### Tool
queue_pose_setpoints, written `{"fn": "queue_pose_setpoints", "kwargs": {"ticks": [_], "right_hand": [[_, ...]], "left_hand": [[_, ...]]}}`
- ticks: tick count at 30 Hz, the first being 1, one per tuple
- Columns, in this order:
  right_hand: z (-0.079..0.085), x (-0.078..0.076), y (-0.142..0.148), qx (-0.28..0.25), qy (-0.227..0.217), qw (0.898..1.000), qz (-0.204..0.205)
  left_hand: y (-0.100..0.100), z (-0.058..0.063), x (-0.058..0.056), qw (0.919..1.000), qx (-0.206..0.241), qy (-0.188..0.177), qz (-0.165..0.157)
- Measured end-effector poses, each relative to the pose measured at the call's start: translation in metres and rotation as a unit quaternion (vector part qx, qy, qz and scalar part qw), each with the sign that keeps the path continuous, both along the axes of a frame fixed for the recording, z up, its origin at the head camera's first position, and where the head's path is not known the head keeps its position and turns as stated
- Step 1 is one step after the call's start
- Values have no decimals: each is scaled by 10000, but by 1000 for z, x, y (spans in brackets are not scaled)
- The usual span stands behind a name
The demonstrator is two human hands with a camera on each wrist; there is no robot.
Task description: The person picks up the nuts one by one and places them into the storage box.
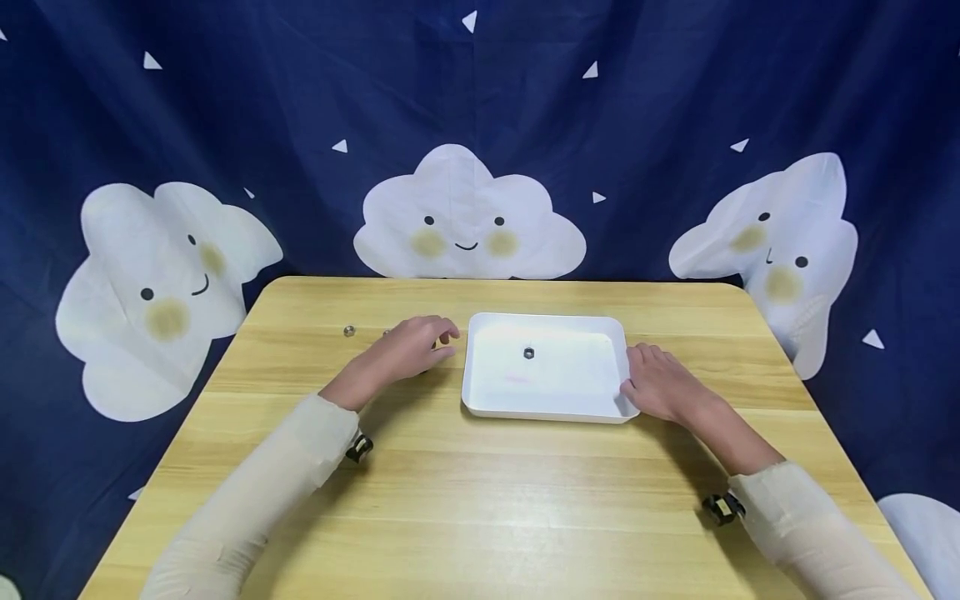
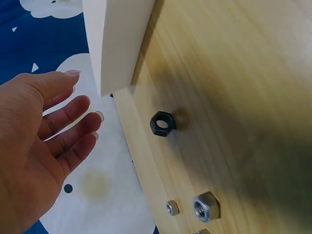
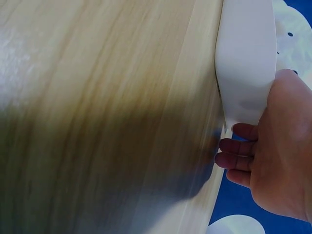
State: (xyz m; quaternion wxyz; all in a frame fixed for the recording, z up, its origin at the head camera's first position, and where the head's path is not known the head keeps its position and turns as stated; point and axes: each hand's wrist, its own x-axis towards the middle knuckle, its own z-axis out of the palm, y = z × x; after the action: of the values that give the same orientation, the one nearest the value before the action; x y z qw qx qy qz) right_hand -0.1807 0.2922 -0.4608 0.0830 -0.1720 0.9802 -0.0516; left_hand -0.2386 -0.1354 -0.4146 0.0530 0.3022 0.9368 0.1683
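A shallow white tray [image 1: 551, 414] lies on the table with one hex nut [image 1: 528, 353] inside. My right hand [image 1: 663, 385] grips the tray's right wall, thumb at the rim; in the right wrist view its fingers [image 3: 238, 155] curl beside the tray's outer side. Just off the tray's left side hovers my left hand [image 1: 416, 346], fingers loosely bent and nothing between them. The left wrist view shows a black hex nut [image 2: 162, 124] on the table near that hand, mostly hidden by it in the head view. A larger silver nut [image 2: 206, 206] and a smaller one [image 2: 172, 207] lie farther along.
Toward the back left of the wooden table [image 1: 487, 500] sits a silver nut [image 1: 348, 331], left of my left hand. Behind the table's far edge hangs a dark blue curtain [image 1: 637, 125] with white clouds. Each sleeve carries a small black wrist camera [image 1: 723, 508].
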Motion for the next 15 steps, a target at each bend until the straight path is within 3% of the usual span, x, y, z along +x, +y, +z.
{"fn": "queue_pose_setpoints", "kwargs": {"ticks": [15], "right_hand": [[3,0,-1,21,-29,10000,-13]], "left_hand": [[-26,-11,1,9987,-253,-434,-84]]}}
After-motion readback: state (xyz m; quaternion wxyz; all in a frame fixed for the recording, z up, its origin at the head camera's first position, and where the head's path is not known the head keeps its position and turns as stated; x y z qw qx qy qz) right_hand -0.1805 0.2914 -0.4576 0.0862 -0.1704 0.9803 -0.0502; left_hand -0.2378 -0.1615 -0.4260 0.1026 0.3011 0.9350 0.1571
